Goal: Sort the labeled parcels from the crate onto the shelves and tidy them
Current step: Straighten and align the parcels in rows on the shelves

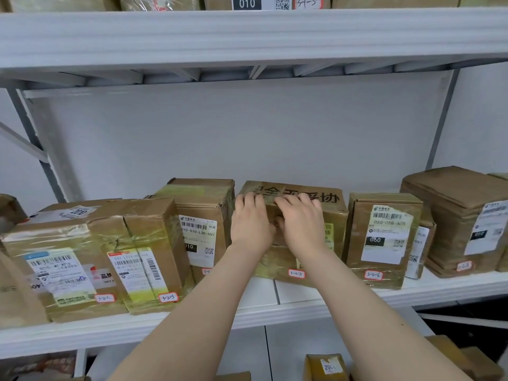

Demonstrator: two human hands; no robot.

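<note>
Head view: left hand (pixel 251 226) and right hand (pixel 299 226), grip clamped over the top edge of the middle parcel (pixel 330 199) on the shelf (pixel 445 290); a hard pull might tip it off the near edge.

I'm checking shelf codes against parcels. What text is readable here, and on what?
"3-2-5": sticker on middle parcel, gripped by left hand and right hand.
"010-010-L30-551": tall parcel label.
"060-06B-A05", "060", "3-2-6": right parcel.
"3-2-3": taped parcel sticker.
"010": upper parcel label.
Small print elsewhere: too blurred.
</note>
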